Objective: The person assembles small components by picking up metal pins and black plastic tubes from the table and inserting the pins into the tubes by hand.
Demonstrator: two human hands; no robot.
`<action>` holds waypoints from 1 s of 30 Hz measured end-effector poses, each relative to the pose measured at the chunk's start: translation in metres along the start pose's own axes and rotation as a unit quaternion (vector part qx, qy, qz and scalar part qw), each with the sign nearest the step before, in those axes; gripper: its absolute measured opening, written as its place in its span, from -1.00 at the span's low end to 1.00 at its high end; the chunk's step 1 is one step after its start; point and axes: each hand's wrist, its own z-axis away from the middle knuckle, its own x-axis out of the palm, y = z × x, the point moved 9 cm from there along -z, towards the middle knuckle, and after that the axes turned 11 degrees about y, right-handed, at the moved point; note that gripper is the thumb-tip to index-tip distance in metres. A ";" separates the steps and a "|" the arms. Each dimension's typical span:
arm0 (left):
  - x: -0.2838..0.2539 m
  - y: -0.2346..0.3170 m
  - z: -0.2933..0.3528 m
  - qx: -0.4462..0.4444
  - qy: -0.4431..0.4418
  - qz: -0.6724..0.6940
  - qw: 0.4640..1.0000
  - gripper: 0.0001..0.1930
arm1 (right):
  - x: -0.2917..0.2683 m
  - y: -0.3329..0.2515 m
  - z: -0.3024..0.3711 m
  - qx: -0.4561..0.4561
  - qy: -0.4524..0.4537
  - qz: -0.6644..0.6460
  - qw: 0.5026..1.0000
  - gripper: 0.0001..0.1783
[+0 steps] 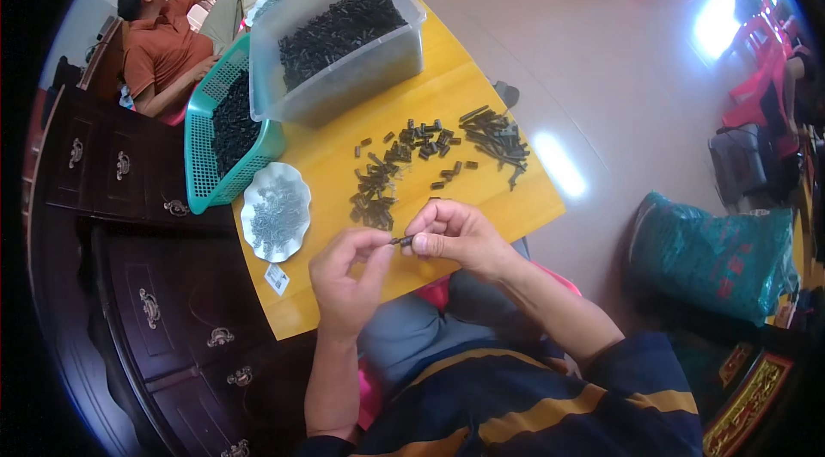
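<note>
Between my two hands, over the near edge of the yellow table (331, 285), is a small black cylindrical part (406, 241). My right hand (454, 236) pinches its body with thumb and fingers. At its other end, my left hand (351, 266) closes thumb and forefinger on a thin tip; what that tip is, I cannot make out. Just beyond my fingers lie a heap of small dark pieces (374, 190), loose black cylinders (427, 137) and a bundle of long dark strips (497, 143).
A white scalloped plate (249, 225) holds small shiny pieces. A green basket (199, 143) and a clear plastic bin (361, 79) hold many black parts. A person in an orange shirt (163, 40) sits at far left. Dark drawers (137, 285) border the left; a green sack (705, 255) stands right.
</note>
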 end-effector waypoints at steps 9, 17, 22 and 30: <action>-0.004 -0.009 -0.004 -0.035 0.038 0.024 0.998 -0.90 | -0.006 0.002 -0.002 0.017 0.026 -0.013 0.999 -0.86; -0.001 -0.017 0.000 -0.068 0.008 0.028 0.997 -0.89 | -0.004 0.002 -0.001 0.012 0.019 -0.002 1.000 -0.88; 0.000 -0.022 0.003 -0.107 0.013 0.034 0.994 -0.88 | -0.003 0.001 -0.001 0.011 0.022 -0.006 1.000 -0.88; 0.004 -0.006 0.001 -0.059 -0.009 -0.014 0.998 -0.89 | -0.005 0.007 0.001 -0.021 0.030 0.010 0.999 -0.90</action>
